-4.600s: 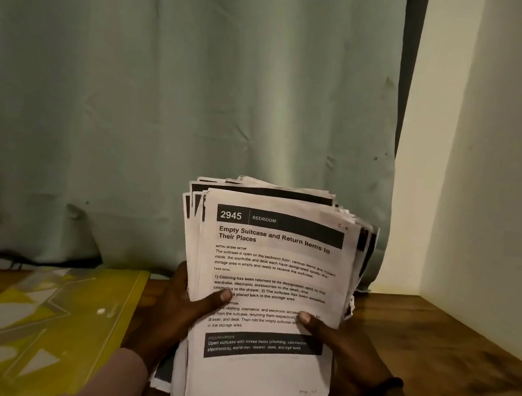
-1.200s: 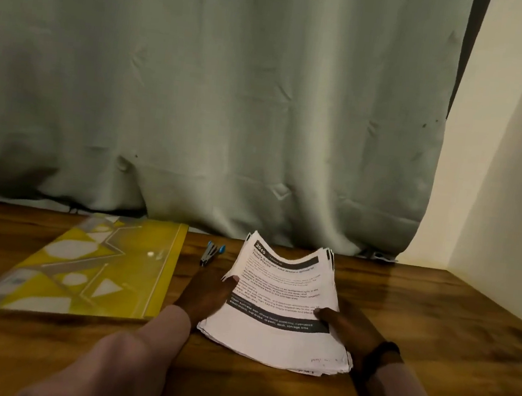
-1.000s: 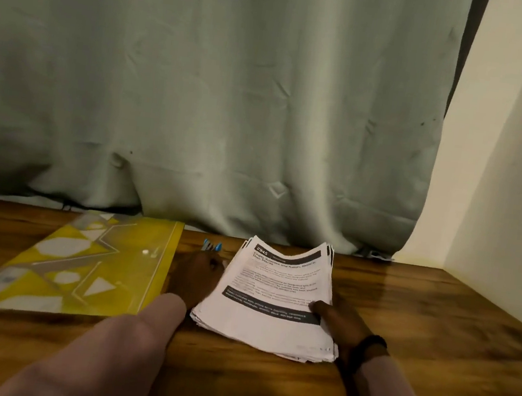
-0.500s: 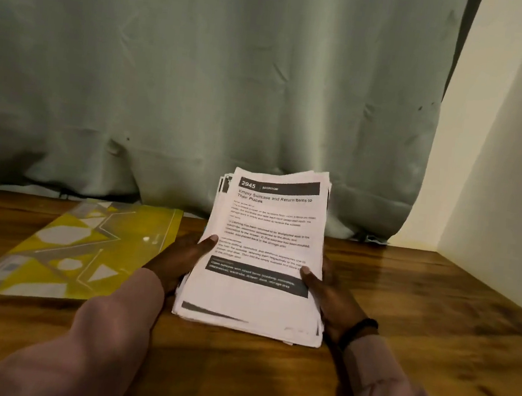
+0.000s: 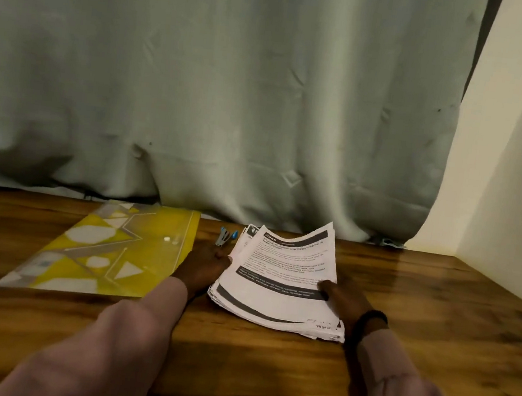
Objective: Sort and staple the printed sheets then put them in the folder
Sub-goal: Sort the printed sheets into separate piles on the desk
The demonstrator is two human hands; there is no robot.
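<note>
Early stage: thick stack of white printed sheets [image 5: 279, 284] lies unsorted and apparently unstapled on wooden desk [image 5: 435, 315], right of closed yellow plastic folder [image 5: 110, 252]. Left hand [image 5: 204, 268] and right hand [image 5: 344, 300] grasp stack's sides. Small blue-grey stapler [image 5: 226, 237] sits untouched between folder and stack.

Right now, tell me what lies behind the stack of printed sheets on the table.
Behind the stack of printed sheets, a small stapler with blue ends shows at its far left corner, before the curtain. The raised top sheet hides the table directly behind.
</note>
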